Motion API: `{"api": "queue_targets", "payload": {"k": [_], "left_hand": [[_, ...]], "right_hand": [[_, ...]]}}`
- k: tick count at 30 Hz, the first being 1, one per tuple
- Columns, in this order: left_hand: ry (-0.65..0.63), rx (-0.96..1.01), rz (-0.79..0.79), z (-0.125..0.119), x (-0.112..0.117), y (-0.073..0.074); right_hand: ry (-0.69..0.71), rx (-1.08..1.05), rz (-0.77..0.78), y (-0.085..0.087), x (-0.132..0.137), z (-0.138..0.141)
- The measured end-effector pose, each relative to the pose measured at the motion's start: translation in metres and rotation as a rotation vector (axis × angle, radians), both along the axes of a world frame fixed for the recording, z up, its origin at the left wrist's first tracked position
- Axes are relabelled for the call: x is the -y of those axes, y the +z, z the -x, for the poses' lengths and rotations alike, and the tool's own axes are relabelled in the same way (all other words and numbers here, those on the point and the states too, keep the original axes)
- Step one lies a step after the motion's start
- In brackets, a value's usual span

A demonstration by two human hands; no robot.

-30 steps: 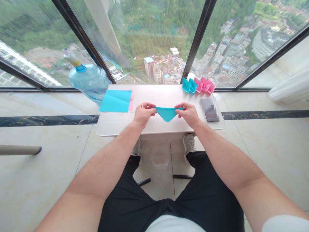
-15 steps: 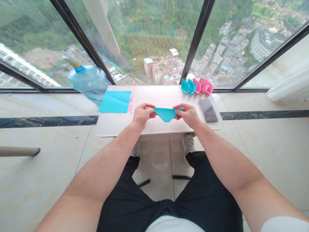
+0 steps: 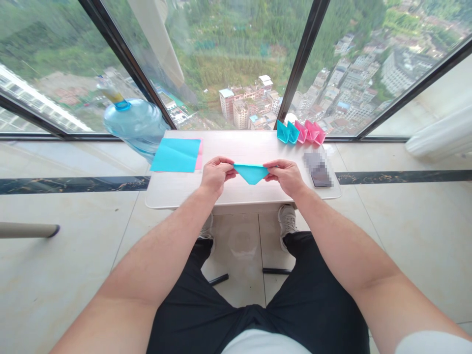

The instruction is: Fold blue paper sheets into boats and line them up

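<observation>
A folded piece of turquoise paper [image 3: 251,174] is stretched between my two hands over the low table [image 3: 184,191]. Its long straight edge is on the far side and its blunt point faces me. My left hand [image 3: 217,173] pinches the left corner between thumb and fingers. At the other corner, my right hand [image 3: 284,174] grips the paper the same way. To the left lies a stack of flat sheets, a creased turquoise sheet [image 3: 176,155] over a pink sheet [image 3: 199,156]. Folded turquoise paper shapes [image 3: 287,132] and pink ones [image 3: 310,132] stand in a row at the far right.
A blurred-out phone [image 3: 320,172] lies at the table's right end. A large blue water bottle [image 3: 134,123] leans beyond the left end, by the window frame [image 3: 302,54]. My shoes [image 3: 286,219] are under the near edge. A tubular leg [image 3: 29,230] juts in at left.
My right hand has shifted slightly left on the corner, and the paper has moved a little left with both hands. Both hands still hold it.
</observation>
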State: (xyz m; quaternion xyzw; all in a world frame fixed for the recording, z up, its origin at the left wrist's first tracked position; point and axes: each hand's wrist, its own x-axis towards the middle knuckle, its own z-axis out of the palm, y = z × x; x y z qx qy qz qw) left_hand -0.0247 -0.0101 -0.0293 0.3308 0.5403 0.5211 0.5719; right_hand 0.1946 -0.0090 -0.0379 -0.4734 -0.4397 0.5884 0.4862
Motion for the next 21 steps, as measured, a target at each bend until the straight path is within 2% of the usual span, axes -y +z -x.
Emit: {"api": "queue_targets", "payload": {"k": [14,21], "left_hand": [[-0.023,0.068,-0.077,-0.0009,0.0022,0.003],[-0.001,-0.056,-0.079,-0.0055,0.0014,0.0005]], "right_hand": [[-0.02,-0.08,0.051,0.0032,0.0014,-0.0026],[-0.008,-0.051,0.021,0.0032,0.0023,-0.0039]]}}
